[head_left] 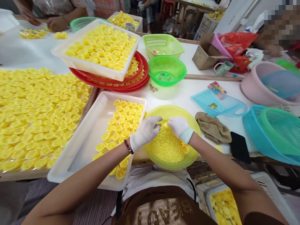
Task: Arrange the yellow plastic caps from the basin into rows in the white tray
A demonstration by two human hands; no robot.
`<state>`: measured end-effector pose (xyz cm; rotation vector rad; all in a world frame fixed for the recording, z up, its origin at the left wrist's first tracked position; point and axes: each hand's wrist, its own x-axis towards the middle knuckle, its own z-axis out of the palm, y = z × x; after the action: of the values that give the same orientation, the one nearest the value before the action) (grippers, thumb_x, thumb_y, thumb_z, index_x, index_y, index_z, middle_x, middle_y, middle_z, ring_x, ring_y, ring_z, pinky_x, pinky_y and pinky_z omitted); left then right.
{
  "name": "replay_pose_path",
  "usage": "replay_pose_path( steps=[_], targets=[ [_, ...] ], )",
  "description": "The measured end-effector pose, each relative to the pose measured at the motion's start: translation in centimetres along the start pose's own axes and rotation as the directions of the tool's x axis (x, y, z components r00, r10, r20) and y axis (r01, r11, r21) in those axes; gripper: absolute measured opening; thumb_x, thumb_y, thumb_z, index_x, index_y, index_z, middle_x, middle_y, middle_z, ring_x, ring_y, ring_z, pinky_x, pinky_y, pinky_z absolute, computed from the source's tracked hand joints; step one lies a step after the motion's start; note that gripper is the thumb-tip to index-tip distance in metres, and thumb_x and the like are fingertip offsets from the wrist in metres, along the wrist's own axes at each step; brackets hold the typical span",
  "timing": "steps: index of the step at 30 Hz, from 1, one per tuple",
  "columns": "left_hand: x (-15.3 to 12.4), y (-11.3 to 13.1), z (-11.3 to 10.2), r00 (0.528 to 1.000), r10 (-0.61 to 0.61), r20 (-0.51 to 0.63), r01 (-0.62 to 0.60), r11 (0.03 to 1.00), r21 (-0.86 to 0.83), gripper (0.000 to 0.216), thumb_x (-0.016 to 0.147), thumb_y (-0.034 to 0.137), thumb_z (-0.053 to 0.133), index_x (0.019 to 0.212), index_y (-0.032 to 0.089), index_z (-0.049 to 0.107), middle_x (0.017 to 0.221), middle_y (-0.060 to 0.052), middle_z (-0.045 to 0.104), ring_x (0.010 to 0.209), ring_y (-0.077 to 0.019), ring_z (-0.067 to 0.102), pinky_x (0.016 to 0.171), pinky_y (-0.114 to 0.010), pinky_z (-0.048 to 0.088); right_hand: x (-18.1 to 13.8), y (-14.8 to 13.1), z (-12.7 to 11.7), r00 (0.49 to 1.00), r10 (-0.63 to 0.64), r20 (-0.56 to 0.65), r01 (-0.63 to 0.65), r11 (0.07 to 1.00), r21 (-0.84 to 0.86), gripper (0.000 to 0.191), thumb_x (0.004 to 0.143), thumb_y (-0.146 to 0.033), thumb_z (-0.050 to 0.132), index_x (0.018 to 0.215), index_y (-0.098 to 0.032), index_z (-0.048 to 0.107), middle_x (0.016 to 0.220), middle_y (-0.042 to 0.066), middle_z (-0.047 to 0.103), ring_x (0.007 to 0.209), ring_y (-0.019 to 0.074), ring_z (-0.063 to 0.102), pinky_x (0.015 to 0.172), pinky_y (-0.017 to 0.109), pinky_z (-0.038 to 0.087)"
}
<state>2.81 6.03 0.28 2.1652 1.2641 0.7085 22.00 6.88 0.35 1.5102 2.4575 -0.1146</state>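
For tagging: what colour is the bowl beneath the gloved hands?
The bowl is yellow; best view: head.

The tabletop (178, 95) is brightly lit, with stretching toward the edges.

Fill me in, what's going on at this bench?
A person in white gloves has the left hand and right hand close together over a yellow basin of small yellow pellets. Whatever their fingers grip is mostly hidden. Beside the basin, a white tray is partly filled with small yellow cups. Behind, a fuller white tray rests on stacked red trays.
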Motion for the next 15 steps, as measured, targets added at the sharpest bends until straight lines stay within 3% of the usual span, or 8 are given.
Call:
replay_pose_path(
  steps=[4,7,11,13,15],
  targets=[
    [-0.3,-0.1,0.1,0.996,0.068,0.054,-0.065,0.996,-0.069,0.024,0.086,0.018,0.061,0.109,0.018,0.067,0.103,-0.009,0.075,0.095,-0.0243,0.071,0.089,-0.042,0.058,-1.9,0.2,-0.8,0.962,-0.205,-0.183,0.216,0.976,0.041,0.027,0.102,-0.020,0.043,0.101,-0.017,0.069,0.097,0.012,0.069,0.090,0.0247,0.060,0.080,0.038,0.039],
    [-1.0,-0.4,-0.6,0.997,0.056,0.062,-0.047,0.991,-0.128,0.021,0.085,0.020,0.064,0.105,0.020,0.069,0.094,-0.005,0.075,0.084,-0.0200,0.069,0.082,-0.037,0.058,-2.4,0.4,-0.9,0.920,-0.282,-0.271,0.345,0.913,0.220,0.029,0.103,-0.020,0.039,0.108,-0.018,0.068,0.101,0.009,0.069,0.092,0.0218,0.060,0.083,0.035,0.043],
    [-2.9,-0.9,-2.3,0.996,-0.081,-0.034,0.073,0.977,-0.202,0.028,0.084,0.025,0.067,0.112,0.020,0.066,0.096,-0.004,0.075,0.079,-0.0169,0.068,0.076,-0.032,0.057,-0.7,0.0,0.5,0.986,-0.130,-0.107,0.164,0.885,0.436,0.029,0.103,-0.022,0.041,0.120,-0.015,0.063,0.114,0.012,0.067,0.104,0.0222,0.062,0.089,0.034,0.047],
    [-3.8,-0.9,-2.9,0.993,-0.107,-0.041,0.093,0.963,-0.255,0.029,0.085,0.025,0.067,0.113,0.020,0.065,0.100,-0.004,0.074,0.083,-0.0168,0.069,0.078,-0.031,0.058,0.2,-0.9,1.4,0.990,-0.140,-0.009,0.130,0.891,0.435,0.023,0.097,-0.030,0.055,0.109,-0.014,0.066,0.107,0.012,0.068,0.094,0.0234,0.064,0.082,0.035,0.048],
    [-4.5,-0.7,-3.1,0.993,-0.110,-0.030,0.099,0.962,-0.253,0.027,0.086,0.025,0.067,0.112,0.019,0.065,0.095,-0.004,0.073,0.081,-0.0161,0.068,0.076,-0.030,0.057,0.5,-2.0,2.1,0.973,-0.222,0.059,0.173,0.879,0.445,0.023,0.086,-0.034,0.071,0.099,-0.015,0.068,0.099,0.010,0.069,0.083,0.0215,0.063,0.074,0.032,0.048]
  ],
)
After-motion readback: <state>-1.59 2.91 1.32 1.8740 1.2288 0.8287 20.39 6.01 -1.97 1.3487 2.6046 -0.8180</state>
